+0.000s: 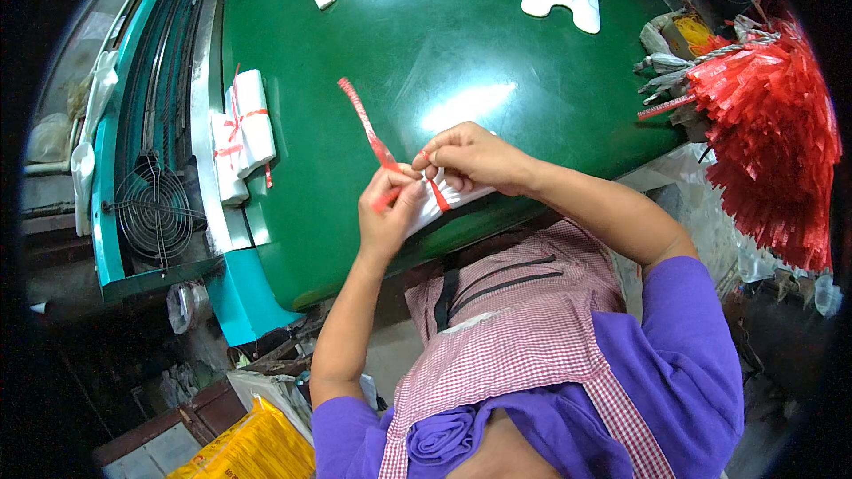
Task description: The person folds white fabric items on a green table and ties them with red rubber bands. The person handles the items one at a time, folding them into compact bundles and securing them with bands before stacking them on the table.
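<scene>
A folded white plastic bundle (462, 197) lies at the near edge of the green table surface, partly hidden under both hands. Around it runs a red plastic strip (437, 194). My left hand (389, 203) pinches the strip between thumb and fingers, and a long loose end (359, 110) stands up beyond it. With thumb and forefinger, my right hand (469, 158) grips another part of the strip just above the bundle. The two hands nearly touch at the fingertips.
Tied white bundles (249, 126) lie at the table's left edge. White cut pieces (562, 3) rest farther back on the green surface (319, 226). Red strips (772, 140) hang in a thick bunch at right. A wire fan guard (156, 213) stands left, and a yellow package (253, 446) sits below.
</scene>
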Demonstrator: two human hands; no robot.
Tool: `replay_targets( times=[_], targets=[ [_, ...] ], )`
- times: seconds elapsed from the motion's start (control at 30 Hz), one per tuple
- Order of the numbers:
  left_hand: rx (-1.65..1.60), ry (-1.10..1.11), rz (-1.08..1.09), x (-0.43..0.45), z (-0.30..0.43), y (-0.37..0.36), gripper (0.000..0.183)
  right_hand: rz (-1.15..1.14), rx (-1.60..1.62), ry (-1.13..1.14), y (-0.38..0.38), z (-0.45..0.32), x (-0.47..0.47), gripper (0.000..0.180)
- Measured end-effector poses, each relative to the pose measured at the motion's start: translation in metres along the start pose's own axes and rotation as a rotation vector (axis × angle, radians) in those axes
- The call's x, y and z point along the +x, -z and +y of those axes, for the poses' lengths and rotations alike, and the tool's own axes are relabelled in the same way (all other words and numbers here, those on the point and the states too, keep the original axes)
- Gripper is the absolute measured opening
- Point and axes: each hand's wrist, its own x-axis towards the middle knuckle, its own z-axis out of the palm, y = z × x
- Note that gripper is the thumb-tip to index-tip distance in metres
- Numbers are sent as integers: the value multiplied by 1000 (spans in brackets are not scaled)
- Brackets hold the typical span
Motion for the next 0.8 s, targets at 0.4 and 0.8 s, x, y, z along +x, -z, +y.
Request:
replay_targets(
  times=[0.4, 0.8],
  targets=[
    [495, 141, -74, 33, -15, 56, 15, -19, -1138, 798, -32, 39, -30, 14],
    [259, -85, 419, 41, -56, 111, 27, 303, -880, 615, -12, -27, 119, 62]
  ],
)
